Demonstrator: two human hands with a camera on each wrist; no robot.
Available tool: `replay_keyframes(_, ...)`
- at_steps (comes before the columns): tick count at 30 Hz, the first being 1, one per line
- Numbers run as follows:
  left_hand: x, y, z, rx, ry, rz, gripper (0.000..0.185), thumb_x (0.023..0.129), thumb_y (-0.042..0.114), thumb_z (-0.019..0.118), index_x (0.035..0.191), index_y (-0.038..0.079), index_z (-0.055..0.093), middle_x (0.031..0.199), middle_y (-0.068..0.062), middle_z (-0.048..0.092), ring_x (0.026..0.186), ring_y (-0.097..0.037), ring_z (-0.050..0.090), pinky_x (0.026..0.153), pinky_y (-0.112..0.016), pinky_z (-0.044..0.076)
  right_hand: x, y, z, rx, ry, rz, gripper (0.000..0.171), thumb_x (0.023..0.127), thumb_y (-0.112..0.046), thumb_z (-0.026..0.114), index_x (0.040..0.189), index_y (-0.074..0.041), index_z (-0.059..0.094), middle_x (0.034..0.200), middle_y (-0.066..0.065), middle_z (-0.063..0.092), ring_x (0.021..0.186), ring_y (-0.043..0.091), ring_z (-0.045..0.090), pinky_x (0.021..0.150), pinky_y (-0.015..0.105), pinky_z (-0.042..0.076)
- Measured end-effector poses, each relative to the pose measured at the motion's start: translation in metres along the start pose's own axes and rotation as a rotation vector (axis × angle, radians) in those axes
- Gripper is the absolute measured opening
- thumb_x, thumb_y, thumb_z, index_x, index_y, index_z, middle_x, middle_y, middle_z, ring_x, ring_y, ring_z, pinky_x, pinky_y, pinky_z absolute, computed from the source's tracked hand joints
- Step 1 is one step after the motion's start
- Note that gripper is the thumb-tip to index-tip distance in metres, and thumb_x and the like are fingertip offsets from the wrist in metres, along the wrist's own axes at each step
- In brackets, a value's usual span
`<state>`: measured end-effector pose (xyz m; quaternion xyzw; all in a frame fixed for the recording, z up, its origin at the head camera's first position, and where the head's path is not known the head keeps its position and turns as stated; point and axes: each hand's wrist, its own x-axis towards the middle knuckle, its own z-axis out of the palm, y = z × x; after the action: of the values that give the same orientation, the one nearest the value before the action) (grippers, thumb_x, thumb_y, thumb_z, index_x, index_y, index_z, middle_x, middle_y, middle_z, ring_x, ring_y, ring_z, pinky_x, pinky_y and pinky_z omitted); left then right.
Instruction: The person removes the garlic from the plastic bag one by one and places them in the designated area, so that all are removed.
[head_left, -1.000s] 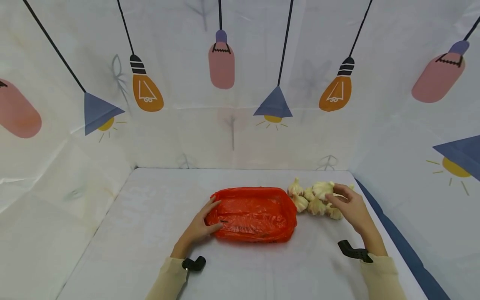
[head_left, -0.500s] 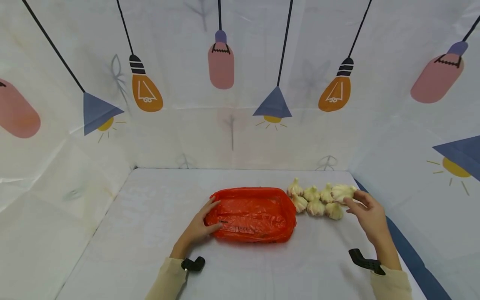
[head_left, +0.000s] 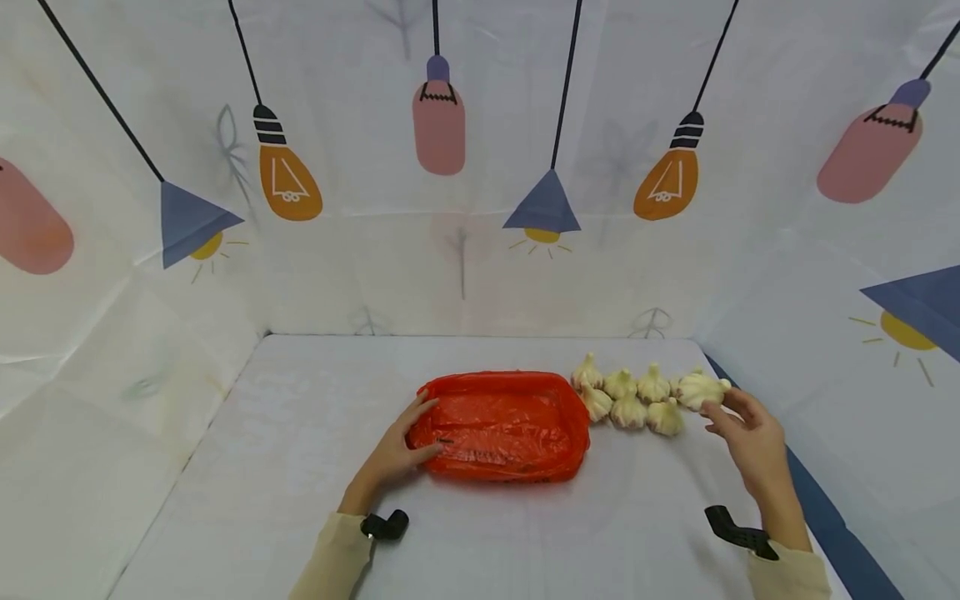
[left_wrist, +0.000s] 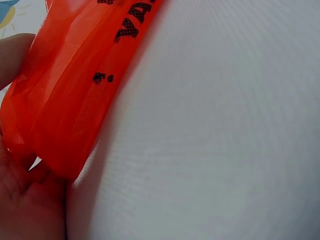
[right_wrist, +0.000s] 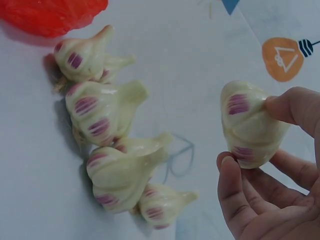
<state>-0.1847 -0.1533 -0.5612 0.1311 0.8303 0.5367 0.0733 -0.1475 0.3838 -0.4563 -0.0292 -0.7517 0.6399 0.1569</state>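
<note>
Garlic bulb: pale cream with purple streaks, pinched between thumb and fingers of the right hand, at the right end of the garlic row. Remaining garlic bulbs: six of the same kind, clustered in two short rows on the desk, stems pointing up or sideways, just right of the bag. Orange plastic bag: thin, crinkled, black print on its near edge, lying flat mid-desk; the left hand holds its left end.
</note>
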Motion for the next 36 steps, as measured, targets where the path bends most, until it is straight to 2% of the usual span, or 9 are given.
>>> replay_keyframes(6,0.0,0.001,0.0,0.006,-0.003,-0.001,0.079,0.09,0.034,0.078,0.159,0.028,0.04,0.174,-0.002,0.017,0.16,-0.037,0.013,0.123,-0.067,0.017,-0.002,0.004,-0.012,-0.034,0.056,0.021,0.032,0.096,-0.009,0.073,0.124,-0.019,0.062,0.109,-0.018,0.065,0.086,-0.004,0.07,0.069,0.011,0.057)
replay_keyframes(13,0.0,0.002,0.0,0.01,-0.008,-0.004,0.08,0.09,0.035,0.078,0.159,0.026,0.04,0.174,-0.005,0.017,0.159,-0.039,0.014,0.123,-0.069,0.017,-0.004,0.016,-0.026,0.093,0.135,0.069,0.03,0.094,-0.004,0.073,0.117,-0.02,0.064,0.101,-0.015,0.07,0.08,-0.002,0.072,0.066,0.014,0.058)
replay_keyframes(16,0.0,0.002,0.0,0.011,-0.01,-0.007,0.08,0.09,0.035,0.078,0.159,0.026,0.04,0.174,-0.006,0.017,0.159,-0.039,0.014,0.123,-0.069,0.018,-0.005,0.022,-0.031,0.088,0.166,0.098,0.03,0.094,-0.005,0.074,0.118,-0.021,0.063,0.1,-0.016,0.07,0.079,-0.002,0.071,0.065,0.013,0.058)
replay_keyframes(19,0.0,0.003,-0.001,0.002,-0.006,-0.006,0.078,0.09,0.034,0.078,0.159,0.027,0.041,0.173,-0.004,0.018,0.159,-0.038,0.014,0.123,-0.068,0.018,-0.004,0.028,-0.033,0.046,0.18,0.134,0.031,0.094,-0.01,0.076,0.119,-0.02,0.062,0.099,-0.018,0.069,0.078,-0.004,0.07,0.065,0.013,0.057)
replay_keyframes(25,0.001,0.003,0.0,0.002,-0.009,-0.001,0.078,0.09,0.034,0.078,0.159,0.026,0.041,0.173,-0.003,0.018,0.16,-0.037,0.014,0.123,-0.067,0.02,-0.003,0.042,-0.033,-0.083,0.155,0.209,0.035,0.095,-0.02,0.075,0.126,-0.017,0.059,0.098,-0.025,0.064,0.079,-0.007,0.067,0.066,0.012,0.057)
replay_keyframes(32,0.001,0.004,0.0,0.006,-0.002,-0.002,0.078,0.09,0.034,0.078,0.158,0.027,0.041,0.173,-0.005,0.018,0.159,-0.039,0.015,0.123,-0.068,0.019,0.0,0.056,-0.029,-0.31,0.094,0.256,0.067,0.099,-0.037,0.069,0.148,0.003,0.044,0.103,-0.029,0.053,0.081,-0.013,0.062,0.07,0.012,0.057)
replay_keyframes(36,0.001,0.004,-0.001,0.004,-0.003,-0.005,0.078,0.09,0.034,0.078,0.159,0.026,0.041,0.173,-0.006,0.017,0.159,-0.039,0.015,0.123,-0.068,0.02,0.001,0.064,-0.026,-0.355,0.089,0.275,0.073,0.099,-0.039,0.068,0.149,0.006,0.042,0.106,-0.024,0.052,0.08,-0.014,0.061,0.07,0.013,0.057)
